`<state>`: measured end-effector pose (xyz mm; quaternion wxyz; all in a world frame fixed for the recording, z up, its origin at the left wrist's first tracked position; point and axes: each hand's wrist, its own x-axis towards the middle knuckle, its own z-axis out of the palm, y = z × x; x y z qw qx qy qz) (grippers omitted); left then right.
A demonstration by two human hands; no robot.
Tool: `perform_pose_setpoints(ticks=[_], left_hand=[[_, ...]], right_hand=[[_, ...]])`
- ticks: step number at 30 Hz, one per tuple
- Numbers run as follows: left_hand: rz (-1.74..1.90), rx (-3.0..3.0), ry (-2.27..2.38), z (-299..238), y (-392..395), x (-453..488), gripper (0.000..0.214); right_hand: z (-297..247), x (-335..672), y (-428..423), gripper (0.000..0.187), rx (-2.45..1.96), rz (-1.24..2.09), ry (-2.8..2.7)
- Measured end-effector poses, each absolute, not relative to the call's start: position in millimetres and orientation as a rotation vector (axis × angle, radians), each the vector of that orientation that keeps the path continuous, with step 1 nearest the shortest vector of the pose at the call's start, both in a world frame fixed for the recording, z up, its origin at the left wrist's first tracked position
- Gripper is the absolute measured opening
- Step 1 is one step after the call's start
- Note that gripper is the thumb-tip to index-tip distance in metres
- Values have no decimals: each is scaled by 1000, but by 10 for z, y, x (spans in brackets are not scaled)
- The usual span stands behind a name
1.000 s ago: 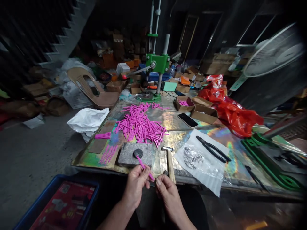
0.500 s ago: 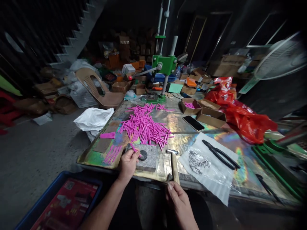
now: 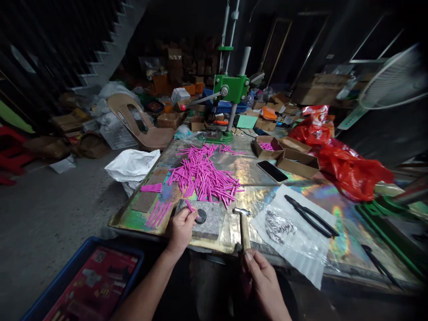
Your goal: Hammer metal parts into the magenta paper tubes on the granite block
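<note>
My left hand [image 3: 181, 227] pinches a pink stick [image 3: 190, 207] and rests on a grey stone block [image 3: 210, 221], beside a small dark round disc [image 3: 201, 216] on that block. My right hand [image 3: 261, 278] is closed round the wooden handle of a small hammer [image 3: 244, 225], whose metal head lies on the table just right of the block. A heap of pink sticks [image 3: 204, 174] is spread on the shiny tabletop [image 3: 249, 174] beyond the block. Two small neat rows of pink sticks [image 3: 157, 214] lie to the left of the block.
A clear plastic bag with metal bits [image 3: 279, 225] and black pliers [image 3: 312, 216] lie right of the hammer. A phone [image 3: 272, 171], cardboard boxes [image 3: 296, 161], a red plastic bag [image 3: 344, 167] and a green hand press [image 3: 230, 96] stand farther back. A blue crate [image 3: 87, 285] sits below left.
My left hand carried the pink stick from near my body up onto the stone block. My right hand let go of the stick and closed on the hammer handle.
</note>
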<state>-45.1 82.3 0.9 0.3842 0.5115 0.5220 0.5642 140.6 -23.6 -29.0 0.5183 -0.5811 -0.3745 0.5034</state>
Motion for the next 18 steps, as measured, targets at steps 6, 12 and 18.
perform_pose_setpoints(ticks=[6,12,18], left_hand=[[1325,1589,1356,-26,862,-509,9],[1245,1785,1278,114,876,-489,12],[1182,1829,1254,163,868,-483,15]], right_hand=[[-208,1752,90,24,-1905,854,-1359],[-278,1688,296,46,-2207,696,-1567],[-130,1768,349,33,-1994,1077,-1250]])
